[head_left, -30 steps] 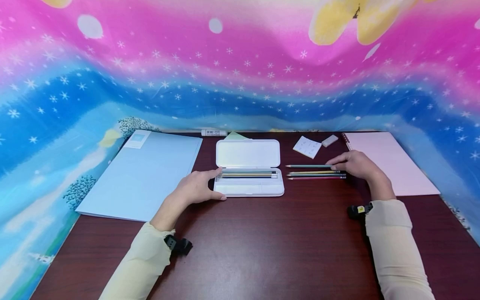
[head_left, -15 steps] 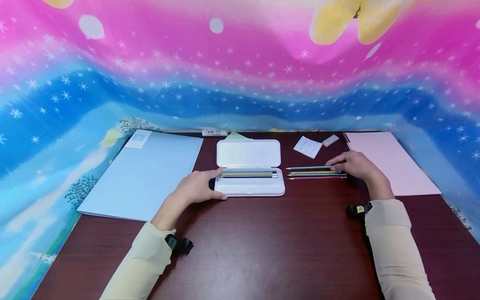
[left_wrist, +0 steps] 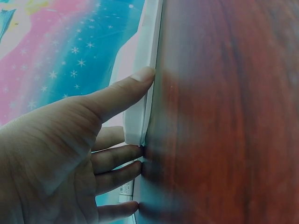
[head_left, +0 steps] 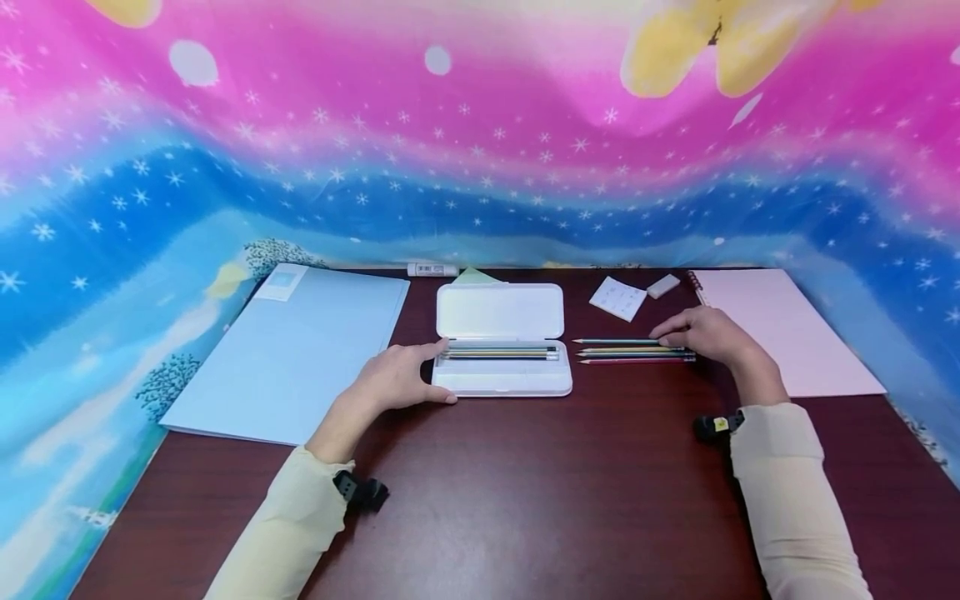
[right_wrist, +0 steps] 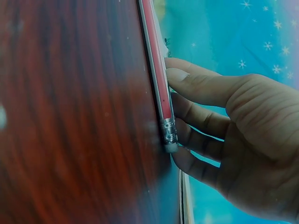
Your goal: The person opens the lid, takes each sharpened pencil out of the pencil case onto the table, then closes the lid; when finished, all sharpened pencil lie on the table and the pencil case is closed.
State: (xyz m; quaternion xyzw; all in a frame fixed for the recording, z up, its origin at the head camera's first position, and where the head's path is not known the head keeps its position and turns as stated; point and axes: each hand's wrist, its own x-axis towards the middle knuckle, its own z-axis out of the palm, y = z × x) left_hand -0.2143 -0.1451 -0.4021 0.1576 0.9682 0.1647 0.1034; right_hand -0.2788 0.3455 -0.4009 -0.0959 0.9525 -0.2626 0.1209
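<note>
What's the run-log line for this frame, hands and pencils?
left hand: steadies pencil case, open | right hand: fingers on loose pencils | table

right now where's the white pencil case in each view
Head: the open white pencil case lies mid-table, the left hand on its left end.
Left wrist: its white edge runs up the picture's middle, the thumb against it.
Right wrist: not in view; only a pink pencil beside the right hand.
Shared landmark: the dark wooden table.
</note>
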